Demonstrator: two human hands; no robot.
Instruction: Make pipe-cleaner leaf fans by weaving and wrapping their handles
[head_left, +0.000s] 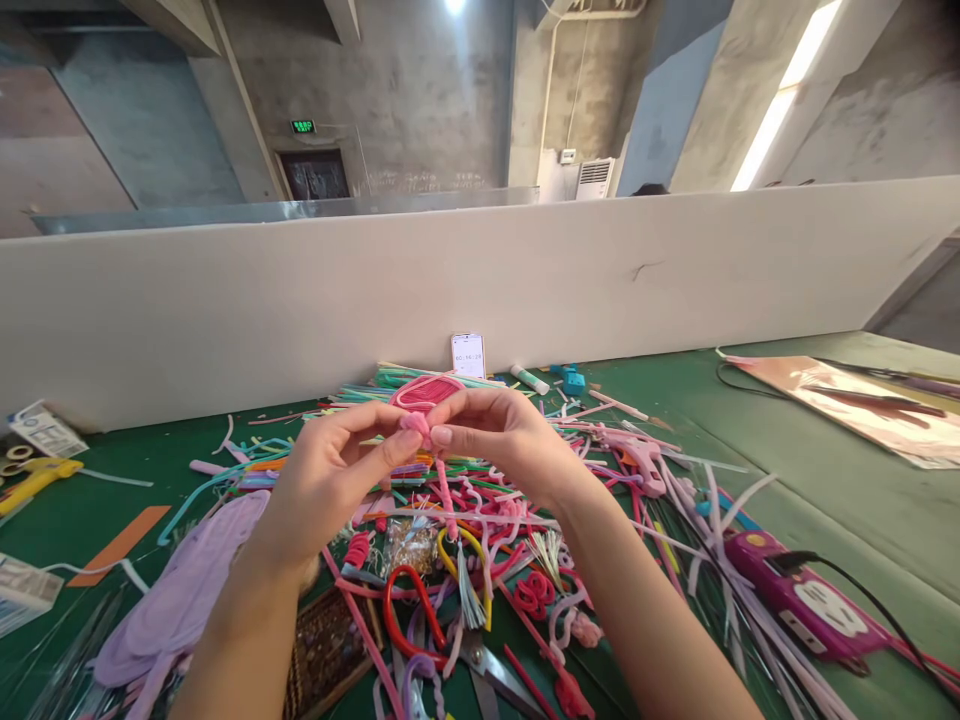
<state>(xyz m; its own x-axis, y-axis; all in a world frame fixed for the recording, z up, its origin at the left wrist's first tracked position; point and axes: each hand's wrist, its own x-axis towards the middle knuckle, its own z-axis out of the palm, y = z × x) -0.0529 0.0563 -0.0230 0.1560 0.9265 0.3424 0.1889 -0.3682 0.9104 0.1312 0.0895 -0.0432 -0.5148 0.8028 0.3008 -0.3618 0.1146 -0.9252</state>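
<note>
My left hand (334, 470) and my right hand (499, 435) meet above the green table (787, 470). Both pinch a pink pipe cleaner (442, 490) at its curled top, between thumbs and forefingers. Its fuzzy stem hangs down from my fingers towards the pile. Behind my fingertips lies a round pink coiled disc (427, 392). Below my hands sprawls a heap of coloured pipe cleaners (480, 560), red, pink, yellow, purple and white.
A phone (468, 355) leans against the white partition (300, 300). A pink power strip (799, 598) with a black cable lies at the right, scissors (491, 672) near the front edge, a yellow glue gun (34, 482) at the left, and a shiny pink sheet (855, 400) at the far right.
</note>
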